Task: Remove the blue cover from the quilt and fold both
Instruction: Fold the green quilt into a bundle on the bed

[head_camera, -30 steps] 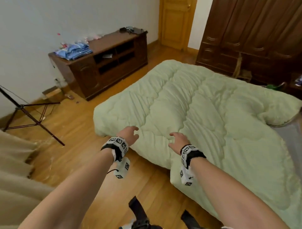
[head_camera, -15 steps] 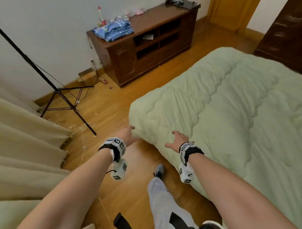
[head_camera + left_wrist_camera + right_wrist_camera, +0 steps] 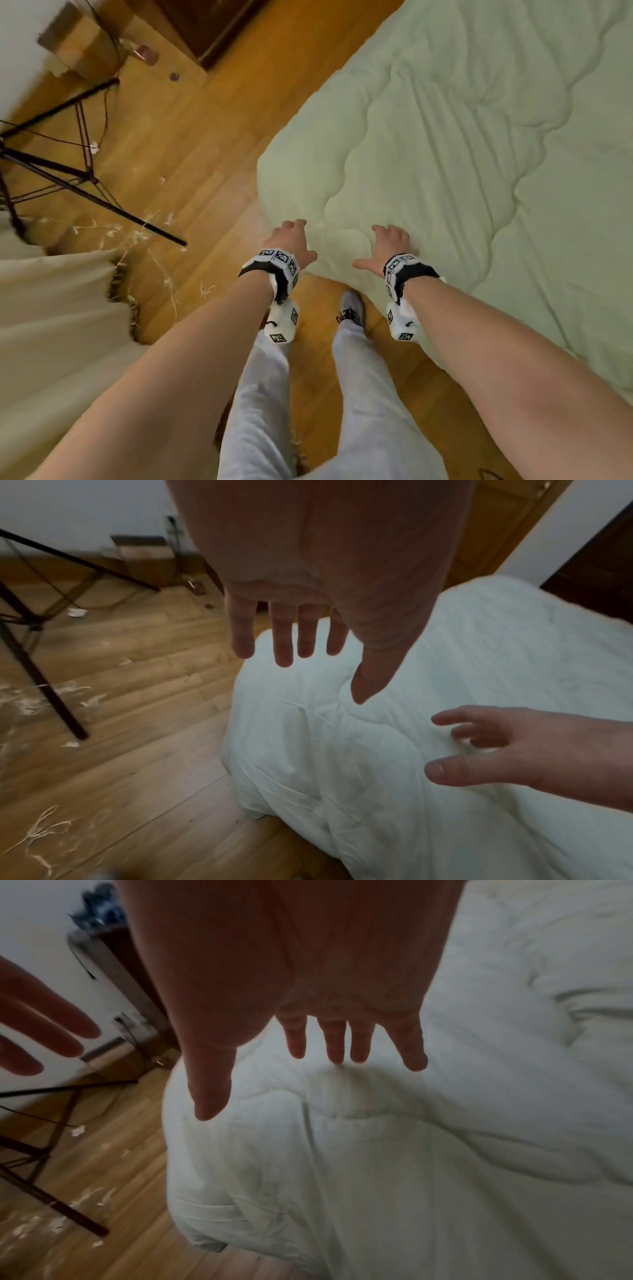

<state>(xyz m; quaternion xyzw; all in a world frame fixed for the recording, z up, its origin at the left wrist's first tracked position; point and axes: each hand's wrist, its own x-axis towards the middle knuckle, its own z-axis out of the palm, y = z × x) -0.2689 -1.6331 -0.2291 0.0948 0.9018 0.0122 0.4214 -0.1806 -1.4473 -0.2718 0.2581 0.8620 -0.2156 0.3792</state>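
Observation:
The pale green quilt lies spread over the bed, bare of any cover, its near corner hanging toward the floor. My left hand hovers just above that corner, fingers straight and spread, holding nothing. My right hand reaches over the quilt a little to the right, fingers spread, fingertips close to or on the fabric. A bit of blue cloth, blurred, shows on the cabinet at the far left of the right wrist view.
A black tripod stands on the wooden floor at the left, with white scraps scattered round its feet. A beige curtain hangs at the near left. My legs and shoe stand between curtain and bed.
My head has tilted down and I have stepped toward the quilt's corner. Both hands have dropped closer to the corner, still holding nothing.

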